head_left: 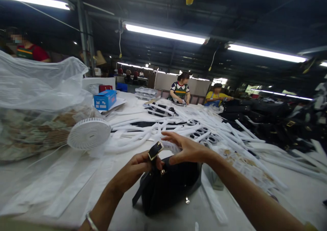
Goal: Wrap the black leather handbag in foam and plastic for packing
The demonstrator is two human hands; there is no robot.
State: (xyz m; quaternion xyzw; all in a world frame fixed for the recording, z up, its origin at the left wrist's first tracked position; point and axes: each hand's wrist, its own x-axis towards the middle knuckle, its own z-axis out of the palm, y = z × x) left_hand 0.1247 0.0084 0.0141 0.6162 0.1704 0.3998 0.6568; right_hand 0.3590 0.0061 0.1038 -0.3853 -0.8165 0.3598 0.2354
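A black handbag (171,190) rests on the table in front of me, with small gold-coloured metal fittings on it. My left hand (136,171) is closed on the bag's black strap, pinching it just below a gold-edged buckle (155,151). Over the top of the bag arches my right hand (187,148), thumb and fingers apart. A piece of translucent white wrapping (170,147) lies between them, beside the buckle. Whether the right fingers touch this wrapping is unclear. Part of the bag's top edge is hidden behind the right hand.
White-wrapped strips (143,132) cover the table beyond the bag. A white fan (89,134), a blue box (105,100) and a large clear plastic bag (38,115) stand left. Black bags (265,118) are piled right. Two people work across the table; another is far left.
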